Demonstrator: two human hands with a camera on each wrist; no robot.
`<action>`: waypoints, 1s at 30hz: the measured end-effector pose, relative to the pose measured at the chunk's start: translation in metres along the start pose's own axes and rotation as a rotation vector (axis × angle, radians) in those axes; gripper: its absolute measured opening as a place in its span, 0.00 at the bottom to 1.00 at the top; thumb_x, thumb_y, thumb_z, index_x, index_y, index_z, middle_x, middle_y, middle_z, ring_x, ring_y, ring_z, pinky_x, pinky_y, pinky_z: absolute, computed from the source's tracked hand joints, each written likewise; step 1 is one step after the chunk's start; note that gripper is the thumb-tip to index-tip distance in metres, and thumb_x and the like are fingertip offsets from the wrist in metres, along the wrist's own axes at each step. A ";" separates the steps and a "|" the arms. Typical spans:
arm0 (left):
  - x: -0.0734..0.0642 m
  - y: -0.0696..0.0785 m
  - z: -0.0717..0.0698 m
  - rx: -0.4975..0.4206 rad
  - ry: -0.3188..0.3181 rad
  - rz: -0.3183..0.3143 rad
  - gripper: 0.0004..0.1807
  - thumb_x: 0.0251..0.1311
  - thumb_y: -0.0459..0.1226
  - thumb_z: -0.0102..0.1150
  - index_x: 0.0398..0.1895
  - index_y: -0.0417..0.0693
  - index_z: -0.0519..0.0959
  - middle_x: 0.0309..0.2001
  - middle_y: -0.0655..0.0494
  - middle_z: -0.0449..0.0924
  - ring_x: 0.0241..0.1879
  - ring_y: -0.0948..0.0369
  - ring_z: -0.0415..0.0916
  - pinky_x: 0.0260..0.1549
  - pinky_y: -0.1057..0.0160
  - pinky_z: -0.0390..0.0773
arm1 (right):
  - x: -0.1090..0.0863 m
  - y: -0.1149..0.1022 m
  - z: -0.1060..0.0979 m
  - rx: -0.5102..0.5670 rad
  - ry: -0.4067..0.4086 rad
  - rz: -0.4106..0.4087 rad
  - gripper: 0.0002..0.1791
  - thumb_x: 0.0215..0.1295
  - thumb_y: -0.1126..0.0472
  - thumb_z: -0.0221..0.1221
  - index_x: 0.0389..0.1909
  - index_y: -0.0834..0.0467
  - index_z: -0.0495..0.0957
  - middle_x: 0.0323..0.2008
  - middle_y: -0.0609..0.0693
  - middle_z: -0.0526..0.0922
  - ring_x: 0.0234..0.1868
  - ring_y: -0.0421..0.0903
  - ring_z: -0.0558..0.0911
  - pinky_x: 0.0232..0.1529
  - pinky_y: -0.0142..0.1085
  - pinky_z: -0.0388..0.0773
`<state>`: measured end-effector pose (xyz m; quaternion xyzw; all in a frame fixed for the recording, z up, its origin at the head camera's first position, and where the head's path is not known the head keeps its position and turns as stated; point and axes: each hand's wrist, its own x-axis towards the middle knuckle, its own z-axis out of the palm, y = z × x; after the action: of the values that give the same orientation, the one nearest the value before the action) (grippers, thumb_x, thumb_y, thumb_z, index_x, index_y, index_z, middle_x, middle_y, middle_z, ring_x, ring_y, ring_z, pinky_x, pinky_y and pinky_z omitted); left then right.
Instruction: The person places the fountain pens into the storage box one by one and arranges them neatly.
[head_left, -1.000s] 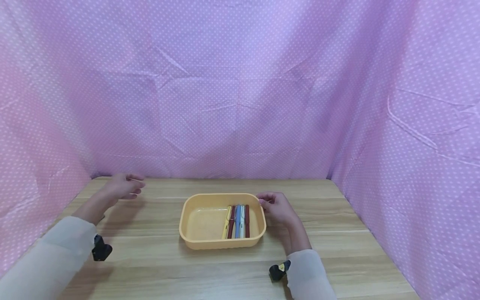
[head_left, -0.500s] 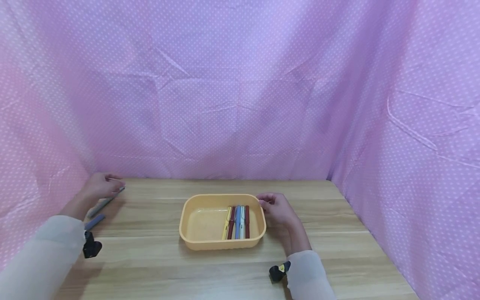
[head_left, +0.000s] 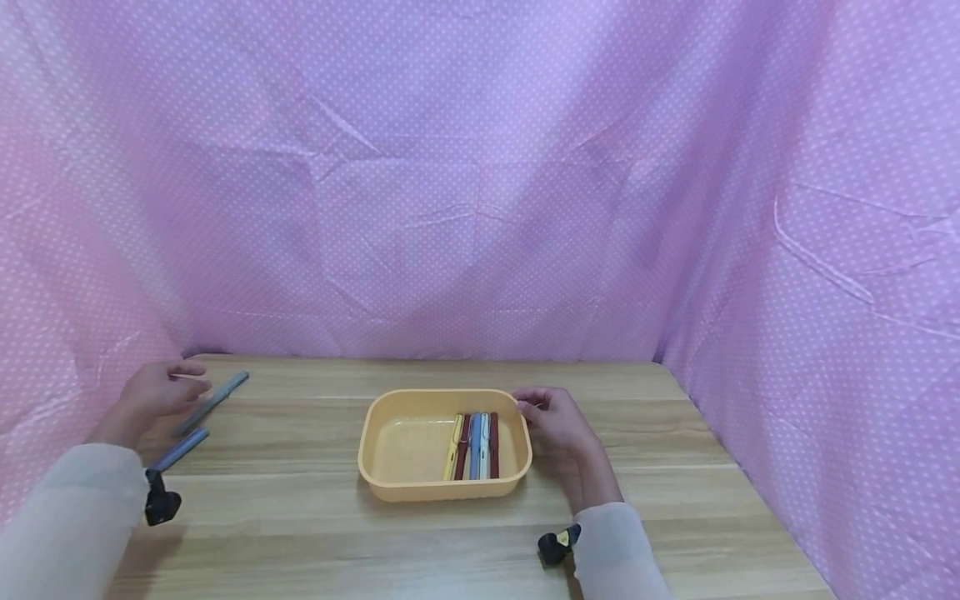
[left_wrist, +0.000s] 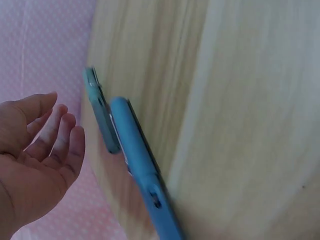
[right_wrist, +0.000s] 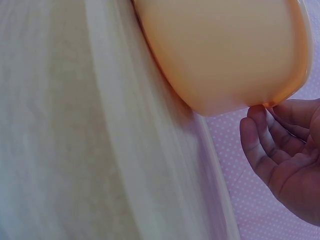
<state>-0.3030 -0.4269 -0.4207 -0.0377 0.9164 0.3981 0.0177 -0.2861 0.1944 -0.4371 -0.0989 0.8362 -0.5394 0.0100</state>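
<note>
Over the table's far left, my left hand [head_left: 161, 392] has its fingers loosely extended and holds nothing. Beside it lie two capped pens: a grey-green pen [head_left: 212, 404] close by its fingertips, and a blue pen [head_left: 180, 450] nearer the wrist. In the left wrist view the blue pen [left_wrist: 142, 165] overlaps the end of the green one [left_wrist: 101, 112], with the hand off to their left. My right hand [head_left: 555, 417] pinches the rim of a yellow plastic tray [head_left: 408, 486] at its back right corner. Several capped pens [head_left: 476, 446], yellow, dark red, blue and pale, lie side by side in the tray's right half.
The wood-grain table [head_left: 450, 550] carries the tray near its middle. Pink dotted cloth [head_left: 480, 208] hangs behind the table and along both sides. A small black camera [head_left: 558, 546] sits on each wrist.
My left hand has moved left and a little toward me, past the two pens, which now show uncovered. The right hand and the tray have stayed in place.
</note>
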 end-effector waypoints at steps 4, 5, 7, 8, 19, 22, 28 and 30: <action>-0.004 -0.011 -0.002 -0.001 -0.017 0.001 0.31 0.71 0.40 0.56 0.64 0.20 0.65 0.40 0.43 0.85 0.35 0.59 0.82 0.31 0.63 0.84 | 0.000 0.000 0.000 0.010 0.007 0.005 0.10 0.74 0.69 0.57 0.50 0.66 0.84 0.40 0.55 0.87 0.38 0.47 0.84 0.45 0.43 0.87; -0.004 -0.013 -0.001 -0.014 -0.019 0.003 0.31 0.70 0.39 0.56 0.64 0.20 0.65 0.39 0.45 0.85 0.34 0.60 0.81 0.31 0.63 0.84 | 0.000 0.000 0.000 0.014 0.007 0.008 0.10 0.74 0.69 0.57 0.50 0.65 0.84 0.40 0.54 0.87 0.38 0.46 0.84 0.45 0.43 0.87; -0.007 -0.016 0.002 -0.050 -0.022 -0.009 0.31 0.70 0.38 0.57 0.65 0.20 0.64 0.37 0.49 0.84 0.33 0.62 0.79 0.29 0.63 0.82 | 0.000 0.001 0.000 0.019 0.005 0.010 0.10 0.74 0.69 0.57 0.50 0.65 0.84 0.40 0.54 0.87 0.39 0.47 0.84 0.45 0.43 0.87; -0.008 -0.019 0.002 -0.050 -0.021 -0.003 0.31 0.70 0.38 0.57 0.64 0.19 0.64 0.37 0.50 0.83 0.32 0.62 0.78 0.29 0.63 0.82 | 0.000 0.001 -0.001 0.018 0.004 0.010 0.10 0.74 0.69 0.57 0.50 0.65 0.84 0.40 0.54 0.87 0.39 0.46 0.84 0.46 0.43 0.87; -0.011 -0.030 0.004 -0.058 -0.064 -0.057 0.36 0.69 0.45 0.62 0.64 0.19 0.66 0.38 0.55 0.83 0.35 0.63 0.76 0.32 0.66 0.81 | -0.002 0.000 0.000 0.008 0.006 0.013 0.10 0.74 0.69 0.58 0.50 0.65 0.85 0.40 0.54 0.87 0.39 0.47 0.84 0.46 0.44 0.87; -0.010 -0.031 0.006 -0.071 -0.078 -0.071 0.38 0.68 0.45 0.64 0.65 0.20 0.65 0.39 0.53 0.83 0.35 0.61 0.76 0.32 0.63 0.83 | -0.002 -0.001 0.000 0.004 0.007 0.020 0.10 0.74 0.68 0.58 0.49 0.64 0.85 0.39 0.53 0.87 0.39 0.46 0.84 0.47 0.44 0.86; -0.005 -0.032 0.011 0.016 -0.037 -0.046 0.39 0.65 0.46 0.67 0.64 0.21 0.67 0.43 0.39 0.82 0.35 0.57 0.76 0.30 0.61 0.83 | -0.001 0.001 0.000 0.008 -0.003 0.020 0.10 0.74 0.68 0.58 0.49 0.63 0.85 0.39 0.53 0.87 0.39 0.47 0.84 0.47 0.43 0.86; -0.004 -0.030 0.014 0.033 -0.021 -0.037 0.38 0.64 0.45 0.68 0.63 0.21 0.67 0.43 0.37 0.81 0.35 0.57 0.75 0.29 0.62 0.81 | -0.001 0.002 0.000 0.013 -0.007 0.015 0.10 0.74 0.68 0.58 0.49 0.64 0.85 0.39 0.54 0.87 0.39 0.47 0.85 0.47 0.43 0.86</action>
<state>-0.2964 -0.4374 -0.4520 -0.0499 0.9217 0.3830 0.0354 -0.2857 0.1956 -0.4385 -0.0944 0.8333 -0.5444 0.0178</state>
